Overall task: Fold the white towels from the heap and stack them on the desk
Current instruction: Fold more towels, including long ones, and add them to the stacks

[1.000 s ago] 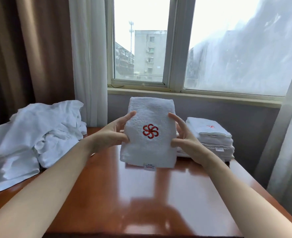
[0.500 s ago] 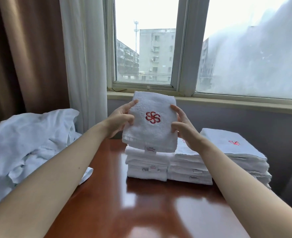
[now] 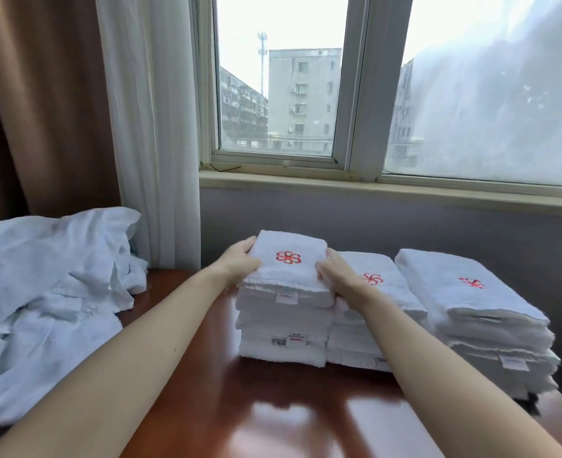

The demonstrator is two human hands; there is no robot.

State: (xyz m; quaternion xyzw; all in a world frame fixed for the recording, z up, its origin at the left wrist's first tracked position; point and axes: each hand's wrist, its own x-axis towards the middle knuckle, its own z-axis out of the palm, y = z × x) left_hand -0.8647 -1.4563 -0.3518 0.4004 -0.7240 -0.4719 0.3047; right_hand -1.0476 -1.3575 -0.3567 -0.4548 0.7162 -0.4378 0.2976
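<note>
A folded white towel (image 3: 288, 269) with a red flower logo lies flat on top of the left stack (image 3: 283, 328) on the brown desk (image 3: 256, 411). My left hand (image 3: 240, 262) grips its left edge and my right hand (image 3: 334, 276) grips its right edge. Two more stacks of folded towels stand beside it: a middle stack (image 3: 382, 292) and a right stack (image 3: 471, 312). The heap of unfolded white towels (image 3: 45, 299) lies on the desk's left side.
A window sill (image 3: 372, 190) and grey wall run behind the stacks. White sheer and brown curtains (image 3: 75, 110) hang at the left, behind the heap. Bare desk surface lies in front of the stacks, between my forearms.
The folded towel was held up in the air in both hands; it has come down and now rests on the left stack. The view has shifted left and closer to the stacks.
</note>
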